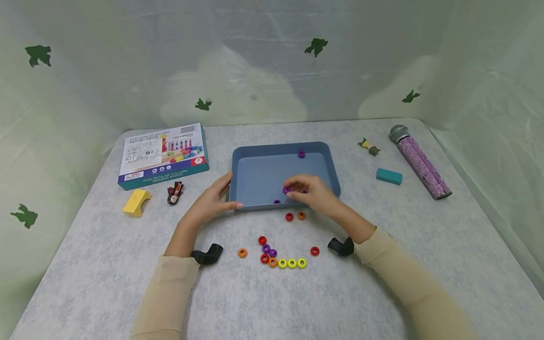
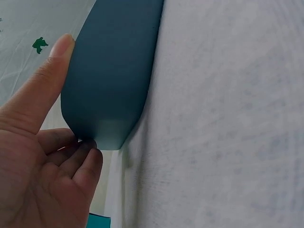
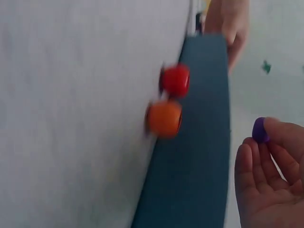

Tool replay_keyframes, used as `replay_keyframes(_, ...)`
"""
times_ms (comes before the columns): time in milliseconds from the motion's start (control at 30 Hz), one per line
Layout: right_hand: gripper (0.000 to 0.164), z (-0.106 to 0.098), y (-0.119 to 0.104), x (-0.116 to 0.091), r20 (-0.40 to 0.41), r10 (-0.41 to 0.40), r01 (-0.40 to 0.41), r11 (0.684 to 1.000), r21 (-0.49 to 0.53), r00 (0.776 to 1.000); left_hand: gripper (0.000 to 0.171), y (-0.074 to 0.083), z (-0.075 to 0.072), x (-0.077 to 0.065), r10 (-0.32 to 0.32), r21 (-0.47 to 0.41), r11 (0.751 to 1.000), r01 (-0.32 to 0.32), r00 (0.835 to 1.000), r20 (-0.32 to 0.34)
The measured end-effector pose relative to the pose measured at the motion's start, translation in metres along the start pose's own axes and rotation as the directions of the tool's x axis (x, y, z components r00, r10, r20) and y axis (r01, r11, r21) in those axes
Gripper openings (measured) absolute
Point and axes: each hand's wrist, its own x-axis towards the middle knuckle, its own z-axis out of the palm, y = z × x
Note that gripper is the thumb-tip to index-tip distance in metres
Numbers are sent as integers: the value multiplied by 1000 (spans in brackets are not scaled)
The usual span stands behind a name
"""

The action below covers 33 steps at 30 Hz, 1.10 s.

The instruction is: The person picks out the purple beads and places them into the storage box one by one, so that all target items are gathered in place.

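Note:
Over the blue tray (image 1: pixel 280 206), my right hand (image 1: pixel 312 192) pinches a purple bead (image 3: pixel 259 130) between thumb and fingertips. My left hand (image 1: pixel 212 200) holds the tray's near left corner, its thumb along the front wall (image 2: pixel 111 71) and its fingers bent against the side. Inside the tray, one purple bead (image 1: pixel 301 154) lies near the far wall and another purple bead (image 1: pixel 277 201) by the front wall. Just outside the front wall sit a red bead (image 1: pixel 289 216) and an orange bead (image 1: pixel 301 216).
Nearer me lie several loose beads, among them a yellow bead (image 1: pixel 292 263) and a red bead (image 1: pixel 315 251). At left are a bead-set box (image 1: pixel 163 153), a yellow block (image 1: pixel 136 202) and a small figure (image 1: pixel 174 193). A teal block (image 1: pixel 388 176), another figure (image 1: pixel 369 146) and a glittery microphone (image 1: pixel 420 163) lie right.

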Motion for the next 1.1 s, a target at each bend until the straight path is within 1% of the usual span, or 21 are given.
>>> replay_keyframes(67,25,-8,12,7,-34,56,-56,998,-23,998,91,8,-1,-3,-1,-9,1000,1,1000,2)
replay_keyframes(167,27,-17,25,13,-67,128,-132,990,-53,989,88,20,-1,-8,-13,-14,1000,13,1000,7)
replay_keyframes(267,24,-21,34,15,-76,176,-182,981,-71,981,87,24,-2,-9,-20,-7,1000,20,1000,8)
replay_keyframes(367,21,-21,39,17,-64,208,-214,972,-95,976,87,25,-2,-9,-32,-3,999,32,999,10)
replay_keyframes(500,20,-19,40,18,-46,225,-230,961,-156,973,89,21,-2,-8,-27,-14,1000,27,1000,11)
replay_keyframes(567,20,-18,39,19,-49,229,-234,953,-190,972,90,15,-2,-6,-24,-20,999,24,1000,10)
replay_keyframes(700,19,-16,37,20,-53,221,-227,935,-272,974,93,1,-1,-1,-28,-5,1000,28,1000,9)
replay_keyframes(800,19,-15,36,22,-44,212,-215,924,-317,976,95,-4,-1,1,-26,9,1000,26,1000,3)
replay_keyframes(967,20,-14,36,22,-25,227,-222,914,-340,974,95,-5,0,1,-12,6,1000,12,1000,-3)
replay_keyframes(1100,24,-14,32,18,-29,217,-214,920,-327,976,94,-4,0,1,-8,7,1000,8,1000,0)
